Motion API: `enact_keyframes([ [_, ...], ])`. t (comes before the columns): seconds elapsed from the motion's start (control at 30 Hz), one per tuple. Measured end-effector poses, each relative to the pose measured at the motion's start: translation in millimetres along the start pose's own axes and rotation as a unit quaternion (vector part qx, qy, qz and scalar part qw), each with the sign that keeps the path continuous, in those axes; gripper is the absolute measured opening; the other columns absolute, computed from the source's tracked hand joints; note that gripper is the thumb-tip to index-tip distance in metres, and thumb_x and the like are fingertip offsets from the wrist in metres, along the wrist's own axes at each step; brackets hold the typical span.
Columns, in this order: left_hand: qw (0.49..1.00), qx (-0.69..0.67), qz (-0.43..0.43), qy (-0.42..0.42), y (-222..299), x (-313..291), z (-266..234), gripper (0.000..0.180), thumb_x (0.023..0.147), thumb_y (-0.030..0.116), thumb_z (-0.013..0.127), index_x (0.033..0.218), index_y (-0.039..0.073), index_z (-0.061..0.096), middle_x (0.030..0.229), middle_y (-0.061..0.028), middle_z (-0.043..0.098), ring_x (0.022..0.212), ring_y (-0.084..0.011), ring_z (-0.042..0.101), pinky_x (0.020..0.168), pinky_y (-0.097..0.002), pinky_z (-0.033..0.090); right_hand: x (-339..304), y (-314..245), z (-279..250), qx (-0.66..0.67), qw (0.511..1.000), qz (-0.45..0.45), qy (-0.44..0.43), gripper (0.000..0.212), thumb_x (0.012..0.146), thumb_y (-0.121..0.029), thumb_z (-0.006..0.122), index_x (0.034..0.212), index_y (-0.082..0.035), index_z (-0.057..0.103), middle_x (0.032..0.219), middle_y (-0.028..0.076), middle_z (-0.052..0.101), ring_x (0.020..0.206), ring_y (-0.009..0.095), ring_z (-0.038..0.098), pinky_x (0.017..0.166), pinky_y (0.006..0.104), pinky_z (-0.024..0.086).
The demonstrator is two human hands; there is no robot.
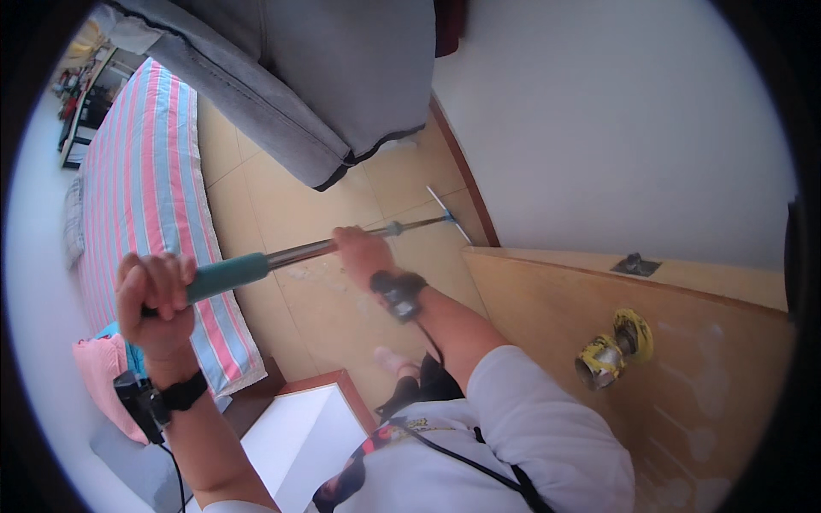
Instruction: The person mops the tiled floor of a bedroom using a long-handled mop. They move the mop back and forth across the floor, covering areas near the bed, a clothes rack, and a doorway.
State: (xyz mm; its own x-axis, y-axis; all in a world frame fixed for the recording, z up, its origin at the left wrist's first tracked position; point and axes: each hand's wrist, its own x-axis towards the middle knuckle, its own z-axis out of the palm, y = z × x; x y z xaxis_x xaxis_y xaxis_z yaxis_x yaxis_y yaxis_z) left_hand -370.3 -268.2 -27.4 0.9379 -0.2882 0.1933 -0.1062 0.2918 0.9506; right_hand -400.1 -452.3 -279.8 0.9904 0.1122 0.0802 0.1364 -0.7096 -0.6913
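The L hand (158, 295) & R hand (363, 255) curl fingers round the floor wiper (304, 254), whose flat end (439, 201), far R, might bump the door (534, 303) b/c it's so close.

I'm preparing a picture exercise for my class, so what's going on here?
A person holds a long pole in both hands. The left hand is closed round its teal grip, and the right hand is on the metal shaft further along. At the far end, a thin bar-shaped head appears to rest on the tiled floor, close to the reddish-brown baseboard. A striped bedcover lies to the left, and a wooden door stands on the right.
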Motion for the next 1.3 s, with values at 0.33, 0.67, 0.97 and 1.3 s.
enact_keyframes([
  [0.33,0.998,0.043,-0.006,0.045,49,-8,-69,0.028,0.092,0.018,0.04,0.064,0.016,0.035,0.048,0.0035,0.036,0.048,-0.0075,0.037,0.067,-0.0278,0.039,39,-68,60,0.039,0.998,-0.048,-0.017,0.012,0.078,-0.013,0.058,0.086,-0.008,0.051,0.083,0.008,0.059,0.085,0.026,0.06,0.065,0.0382,0.053],
  [0.67,0.988,0.044,0.042,0.139,100,-69,-88,0.024,0.089,0.016,0.041,0.066,0.014,0.037,0.049,0.003,0.038,0.052,-0.0078,0.04,0.07,-0.0288,0.038,25,-113,63,0.055,0.987,-0.15,-0.032,0.006,0.079,-0.012,0.056,0.084,-0.013,0.054,0.077,0.004,0.059,0.078,0.023,0.062,0.062,0.0371,0.052],
  [0.97,0.971,-0.013,0.054,0.233,-35,-109,-42,0.027,0.085,0.015,0.044,0.06,0.015,0.035,0.047,0.0004,0.038,0.052,-0.0119,0.041,0.07,-0.032,0.038,24,6,40,-0.017,0.982,-0.148,-0.112,0.008,0.079,-0.009,0.053,0.087,-0.01,0.055,0.084,0.008,0.058,0.081,0.025,0.061,0.061,0.0376,0.052],
  [1.3,0.951,0.106,0.03,0.288,89,-189,-40,0.025,0.088,0.014,0.041,0.063,0.015,0.035,0.046,0.0008,0.038,0.048,-0.0098,0.039,0.065,-0.0299,0.037,-66,-125,99,0.026,0.963,-0.233,-0.129,0.003,0.076,-0.01,0.053,0.075,-0.008,0.053,0.071,0.008,0.059,0.07,0.024,0.061,0.056,0.0357,0.054],
])
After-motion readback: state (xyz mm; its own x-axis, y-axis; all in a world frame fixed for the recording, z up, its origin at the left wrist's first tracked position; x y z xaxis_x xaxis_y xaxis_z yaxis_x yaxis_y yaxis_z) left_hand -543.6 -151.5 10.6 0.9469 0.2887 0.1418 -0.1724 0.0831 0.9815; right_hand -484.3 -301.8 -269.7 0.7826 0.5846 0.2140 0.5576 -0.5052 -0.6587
